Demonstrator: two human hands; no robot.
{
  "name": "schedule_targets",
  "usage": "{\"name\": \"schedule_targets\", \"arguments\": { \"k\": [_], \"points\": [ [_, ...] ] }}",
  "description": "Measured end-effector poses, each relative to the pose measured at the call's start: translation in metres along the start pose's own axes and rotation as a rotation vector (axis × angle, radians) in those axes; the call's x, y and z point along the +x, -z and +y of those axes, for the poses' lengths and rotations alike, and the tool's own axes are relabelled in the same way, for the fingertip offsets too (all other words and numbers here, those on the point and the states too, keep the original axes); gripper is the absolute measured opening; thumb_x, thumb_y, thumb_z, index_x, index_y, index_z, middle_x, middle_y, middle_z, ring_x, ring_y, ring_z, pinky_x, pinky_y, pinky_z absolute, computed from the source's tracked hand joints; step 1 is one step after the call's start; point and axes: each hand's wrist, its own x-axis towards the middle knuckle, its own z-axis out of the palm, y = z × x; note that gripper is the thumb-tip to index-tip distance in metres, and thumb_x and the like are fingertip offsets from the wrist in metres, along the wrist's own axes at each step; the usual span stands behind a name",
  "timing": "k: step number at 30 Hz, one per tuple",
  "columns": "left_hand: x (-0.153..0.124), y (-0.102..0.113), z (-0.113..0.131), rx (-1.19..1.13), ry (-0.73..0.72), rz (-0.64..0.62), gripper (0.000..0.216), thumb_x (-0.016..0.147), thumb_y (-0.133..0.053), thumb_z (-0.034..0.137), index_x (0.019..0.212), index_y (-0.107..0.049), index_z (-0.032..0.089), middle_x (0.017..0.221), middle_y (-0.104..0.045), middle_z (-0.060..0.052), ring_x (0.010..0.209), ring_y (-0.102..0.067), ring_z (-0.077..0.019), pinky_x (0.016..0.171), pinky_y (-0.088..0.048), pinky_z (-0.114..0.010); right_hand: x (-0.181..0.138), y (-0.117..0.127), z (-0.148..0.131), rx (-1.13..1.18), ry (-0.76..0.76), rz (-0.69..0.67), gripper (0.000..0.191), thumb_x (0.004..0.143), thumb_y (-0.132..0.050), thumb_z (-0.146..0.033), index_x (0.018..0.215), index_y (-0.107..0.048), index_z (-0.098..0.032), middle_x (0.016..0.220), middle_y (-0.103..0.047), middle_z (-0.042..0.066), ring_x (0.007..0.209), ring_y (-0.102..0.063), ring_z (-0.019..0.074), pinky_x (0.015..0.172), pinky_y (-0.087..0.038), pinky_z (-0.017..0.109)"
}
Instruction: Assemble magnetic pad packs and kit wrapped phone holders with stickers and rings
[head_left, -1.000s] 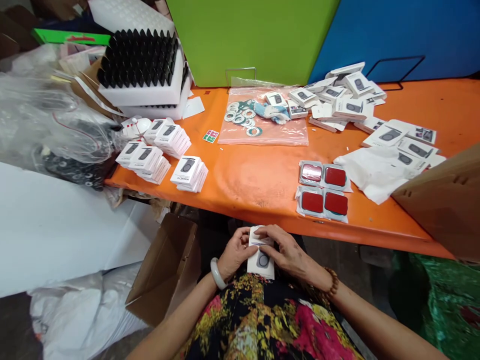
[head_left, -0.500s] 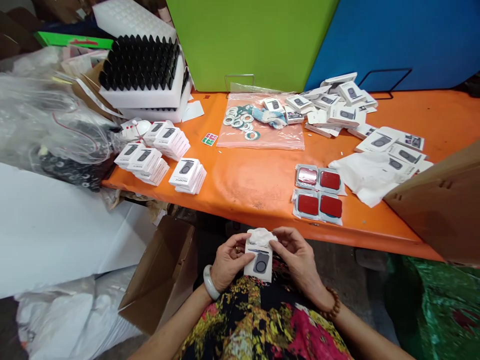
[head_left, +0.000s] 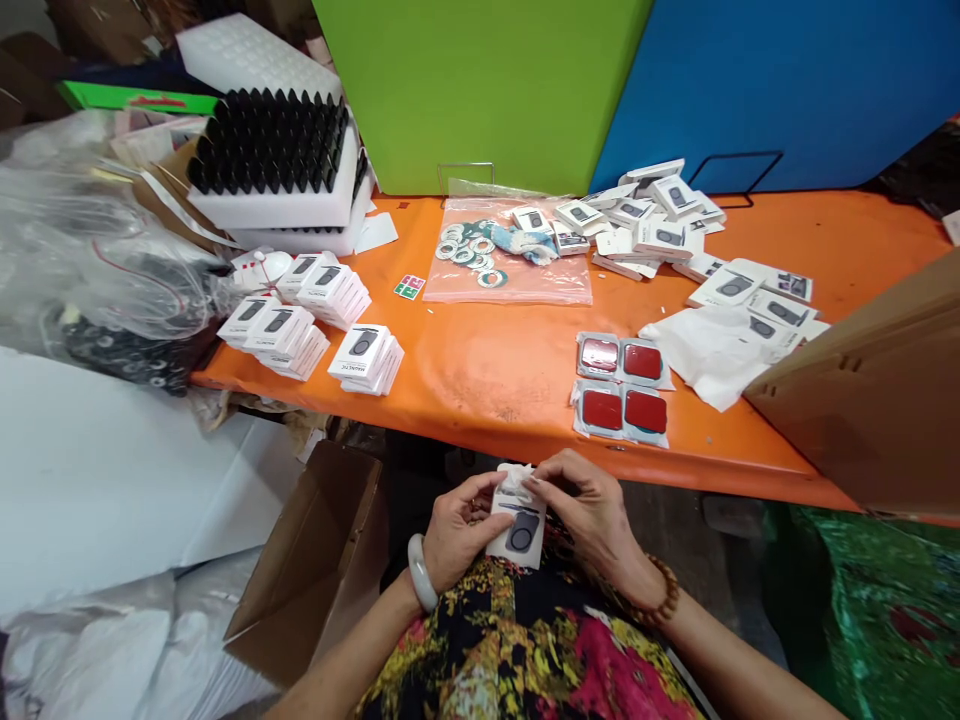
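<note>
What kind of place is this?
Probably a packing workshop: a little white box is being handled, similar boxes stand stacked on the orange table, and a white foam tray holds black parts.

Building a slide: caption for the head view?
Left hand grips rectangular white cardboard box; right hand pinches crumpled white wrapping at its top.

A smooth, pale bangle [head_left: 421,574] ringed the left wrist [head_left: 439,565], and a bracelet [head_left: 667,592] of round brown beads circled the right. The black top [head_left: 551,660] bore yellow and deep pink floral patches.
</note>
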Motion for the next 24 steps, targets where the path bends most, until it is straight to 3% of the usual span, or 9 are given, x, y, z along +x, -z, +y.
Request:
{"name": "schedule_targets", "arguments": {
  "k": [3,7,13,16,18,21,24],
  "points": [
    [0.000,0.000,0.001,0.021,-0.021,-0.012,0.049,0.070,-0.076,0.029,0.115,-0.065,0.015,0.093,-0.073,-0.008,0.081,-0.066,-0.0186,0.076,-0.054,-0.028,0.000,-0.006,-0.003,-0.209,0.196,-0.014,0.023,0.086,-0.060,-0.038,0.073,-0.067,-0.021,0.072,-0.055,0.004,0.070,-0.053,0.0171,0.063,-0.042,0.031],
    [-0.001,0.004,-0.002,-0.032,0.025,-0.024,0.052,0.070,-0.077,0.031,0.117,-0.063,0.015,0.093,-0.073,-0.008,0.082,-0.067,-0.0195,0.076,-0.054,-0.029,-0.003,-0.004,-0.002,-0.430,0.281,-0.103,0.024,0.091,-0.054,-0.036,0.078,-0.070,-0.023,0.079,-0.054,0.005,0.080,-0.050,0.0195,0.072,-0.041,0.035],
    [-0.001,0.009,-0.006,0.072,-0.020,-0.041,0.043,0.073,-0.074,0.036,0.110,-0.068,0.016,0.102,-0.069,-0.010,0.083,-0.065,-0.0198,0.076,-0.053,-0.029,-0.003,0.002,0.004,-0.365,0.149,-0.150,0.019,0.083,-0.062,-0.037,0.073,-0.067,-0.022,0.100,-0.058,0.008,0.100,-0.052,0.0250,0.087,-0.041,0.042],
    [-0.001,0.010,-0.006,0.150,-0.067,-0.051,0.036,0.075,-0.071,0.036,0.106,-0.069,0.018,0.099,-0.068,-0.008,0.080,-0.064,-0.0179,0.072,-0.051,-0.027,-0.003,0.002,0.002,-0.198,-0.019,-0.273,0.018,0.082,-0.061,-0.036,0.075,-0.064,-0.020,0.085,-0.061,0.004,0.080,-0.056,0.0184,0.070,-0.046,0.031],
    [-0.002,0.010,-0.005,0.212,-0.088,-0.046,0.033,0.077,-0.069,0.037,0.104,-0.070,0.018,0.094,-0.068,-0.007,0.074,-0.062,-0.0158,0.067,-0.049,-0.025,-0.003,0.002,-0.001,-0.101,-0.109,-0.386,0.019,0.083,-0.059,-0.036,0.075,-0.062,-0.019,0.070,-0.058,0.000,0.063,-0.052,0.0131,0.056,-0.042,0.024],
    [-0.003,0.011,-0.004,0.328,-0.110,-0.017,0.030,0.078,-0.068,0.040,0.098,-0.071,0.018,0.082,-0.066,-0.004,0.063,-0.056,-0.0125,0.058,-0.044,-0.022,-0.005,0.000,-0.001,-0.071,-0.091,-0.472,0.024,0.087,-0.054,-0.036,0.074,-0.061,-0.018,0.069,-0.058,-0.001,0.064,-0.051,0.0120,0.056,-0.040,0.022],
    [-0.002,0.013,-0.001,0.388,-0.114,0.014,0.028,0.080,-0.064,0.041,0.093,-0.072,0.017,0.078,-0.066,-0.003,0.060,-0.053,-0.0119,0.057,-0.041,-0.022,-0.010,-0.004,0.005,-0.061,-0.039,-0.361,0.021,0.087,-0.056,-0.038,0.092,-0.063,-0.020,0.082,-0.063,0.002,0.072,-0.056,0.0144,0.063,-0.045,0.025]
  ]
}}
